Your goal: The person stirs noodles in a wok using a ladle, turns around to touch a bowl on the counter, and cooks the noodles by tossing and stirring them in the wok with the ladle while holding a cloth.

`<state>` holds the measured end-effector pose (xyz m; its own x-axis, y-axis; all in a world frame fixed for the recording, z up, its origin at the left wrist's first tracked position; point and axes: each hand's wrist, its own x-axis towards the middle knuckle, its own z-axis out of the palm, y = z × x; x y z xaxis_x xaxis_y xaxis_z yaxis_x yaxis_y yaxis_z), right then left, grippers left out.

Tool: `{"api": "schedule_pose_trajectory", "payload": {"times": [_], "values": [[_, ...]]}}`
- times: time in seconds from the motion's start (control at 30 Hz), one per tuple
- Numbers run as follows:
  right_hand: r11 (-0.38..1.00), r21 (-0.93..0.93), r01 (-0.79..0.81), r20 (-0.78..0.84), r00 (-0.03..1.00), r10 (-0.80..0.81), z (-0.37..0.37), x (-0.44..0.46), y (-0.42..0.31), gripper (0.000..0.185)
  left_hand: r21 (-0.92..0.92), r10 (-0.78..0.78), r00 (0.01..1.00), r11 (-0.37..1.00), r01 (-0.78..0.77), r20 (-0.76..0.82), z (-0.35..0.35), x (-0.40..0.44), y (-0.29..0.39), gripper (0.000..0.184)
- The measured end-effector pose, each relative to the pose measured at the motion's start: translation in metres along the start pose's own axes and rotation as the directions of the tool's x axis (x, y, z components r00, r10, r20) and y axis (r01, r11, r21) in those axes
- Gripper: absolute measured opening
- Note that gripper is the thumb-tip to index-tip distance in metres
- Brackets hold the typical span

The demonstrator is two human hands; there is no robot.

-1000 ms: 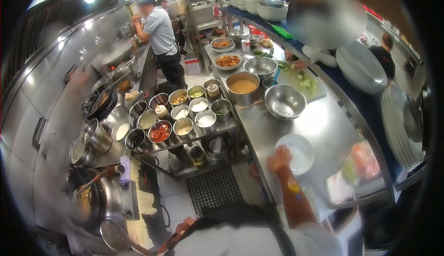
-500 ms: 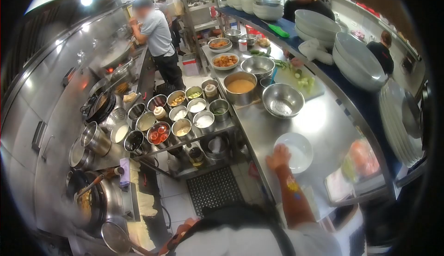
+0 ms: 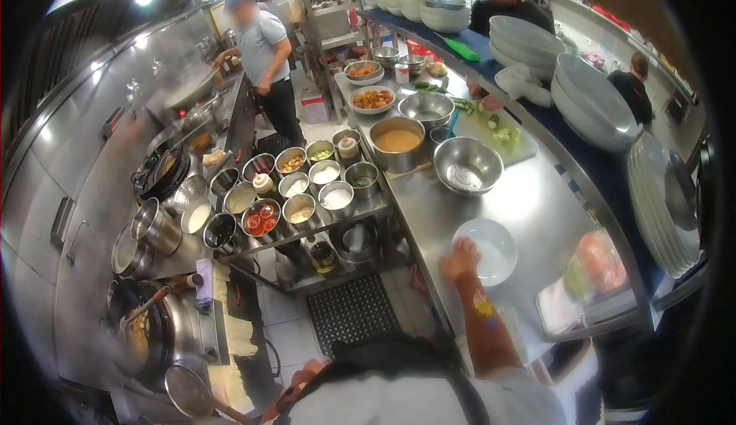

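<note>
My right hand (image 3: 460, 259) rests on the left rim of a white bowl (image 3: 494, 252) on the steel counter, with its fingers spread over the edge. The inside of the bowl shows no food. Close to my body, at the bottom, a small part of my left hand (image 3: 308, 371) shows beside the dark apron (image 3: 376, 360). Its fingers are mostly hidden, so I cannot make out any hold. To its left lie a round ladle or strainer (image 3: 188, 391) and a wok (image 3: 142, 337) with food and a wooden-handled utensil (image 3: 146, 307) in it.
Steel pots of ingredients (image 3: 297, 209) stand mid-left. On the counter are a pot of orange sauce (image 3: 397, 141), a metal bowl (image 3: 468, 166) and a cutting board (image 3: 506, 141) with cut greens. Stacked plates (image 3: 663, 202) fill the right shelf. A co-worker (image 3: 264, 49) stands by the stove.
The co-worker at the stove has lowered a raised arm and turned. The view has shifted slightly. My right hand stays on the bowl's rim.
</note>
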<state>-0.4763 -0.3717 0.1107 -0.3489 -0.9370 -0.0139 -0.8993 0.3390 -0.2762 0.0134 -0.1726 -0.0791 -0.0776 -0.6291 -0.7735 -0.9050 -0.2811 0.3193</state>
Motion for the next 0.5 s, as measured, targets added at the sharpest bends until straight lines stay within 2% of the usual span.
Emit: {"api": "schedule_pose_trajectory", "payload": {"times": [0.5], "values": [[1.0,0.007,-0.018,0.028,0.999,0.018,0.0,0.0,0.001,0.079,0.075,0.106,0.994,0.991,-0.108,0.034,0.004,0.014,-0.009,0.043]]}}
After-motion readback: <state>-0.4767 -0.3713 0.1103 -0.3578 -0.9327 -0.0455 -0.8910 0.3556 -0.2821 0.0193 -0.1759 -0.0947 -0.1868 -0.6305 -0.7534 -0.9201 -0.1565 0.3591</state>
